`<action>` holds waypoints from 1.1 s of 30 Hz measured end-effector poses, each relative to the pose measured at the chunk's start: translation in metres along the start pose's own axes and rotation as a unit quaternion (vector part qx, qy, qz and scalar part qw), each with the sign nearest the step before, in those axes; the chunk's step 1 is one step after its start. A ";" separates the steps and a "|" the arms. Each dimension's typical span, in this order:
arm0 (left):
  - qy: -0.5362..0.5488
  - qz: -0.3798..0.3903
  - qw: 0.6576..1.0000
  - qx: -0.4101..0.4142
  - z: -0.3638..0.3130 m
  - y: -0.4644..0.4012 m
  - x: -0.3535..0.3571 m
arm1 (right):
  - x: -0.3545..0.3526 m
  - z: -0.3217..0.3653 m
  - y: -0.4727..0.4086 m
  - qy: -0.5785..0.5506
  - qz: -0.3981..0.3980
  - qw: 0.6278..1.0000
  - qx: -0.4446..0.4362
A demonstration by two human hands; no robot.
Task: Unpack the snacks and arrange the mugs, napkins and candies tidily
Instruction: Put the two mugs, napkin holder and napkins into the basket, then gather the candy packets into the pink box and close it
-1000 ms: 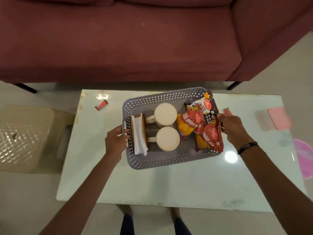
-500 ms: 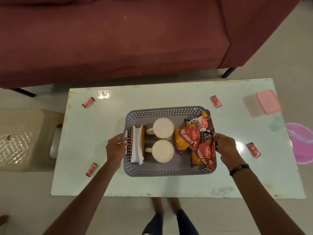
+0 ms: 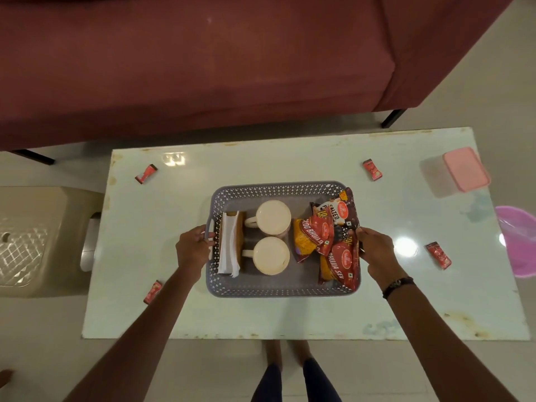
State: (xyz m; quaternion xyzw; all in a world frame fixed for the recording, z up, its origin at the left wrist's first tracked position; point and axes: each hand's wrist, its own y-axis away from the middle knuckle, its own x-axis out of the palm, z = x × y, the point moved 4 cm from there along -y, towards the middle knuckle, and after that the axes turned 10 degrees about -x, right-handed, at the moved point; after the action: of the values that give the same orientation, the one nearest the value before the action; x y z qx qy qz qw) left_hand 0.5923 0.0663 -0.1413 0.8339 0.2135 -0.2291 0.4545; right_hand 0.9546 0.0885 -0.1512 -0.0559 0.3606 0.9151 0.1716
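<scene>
A grey perforated basket (image 3: 275,291) rests in the middle of the pale table (image 3: 261,317). Inside it stand two cream mugs, one at the back (image 3: 273,217) and one at the front (image 3: 271,255), with a wooden napkin holder full of white napkins (image 3: 230,245) on their left. Several red snack packets (image 3: 327,242) lie in its right half. My left hand (image 3: 195,247) grips the basket's left handle. My right hand (image 3: 374,250) holds the right rim beside the packets. Small red candies lie scattered: far left (image 3: 146,174), near left (image 3: 152,291), far right (image 3: 372,169), right (image 3: 438,255).
A maroon sofa (image 3: 188,68) runs along the far side of the table. A clear box with a pink lid (image 3: 464,169) sits at the table's far right corner. A beige plastic stool (image 3: 32,242) stands to the left, a pink tub (image 3: 519,245) on the floor to the right.
The basket has come toward me from the table's far edge and now sits on the middle of the table. Both hands have stayed on its sides.
</scene>
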 end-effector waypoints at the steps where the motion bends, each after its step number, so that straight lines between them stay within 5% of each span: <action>1: -0.004 -0.001 1.000 0.000 0.001 -0.002 0.000 | 0.001 0.000 -0.001 0.000 -0.001 1.000 0.001; 23: -0.055 -0.059 0.996 0.048 0.017 0.002 -0.011 | 0.016 -0.019 0.012 0.076 -0.042 0.995 -0.039; 27: -0.057 -0.100 0.981 0.153 0.003 0.033 -0.005 | 0.011 -0.007 0.027 0.063 -0.110 0.987 -0.100; 33: -0.058 -0.028 0.952 0.301 -0.035 0.087 0.050 | 0.002 0.014 0.029 0.089 -0.109 0.971 -0.195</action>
State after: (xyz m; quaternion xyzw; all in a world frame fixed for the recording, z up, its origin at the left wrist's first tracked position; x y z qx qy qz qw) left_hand 0.6883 0.0605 -0.0957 0.9108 0.1316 -0.3435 0.1876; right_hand 0.9431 0.0789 -0.1229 -0.2085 0.1803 0.9349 0.2237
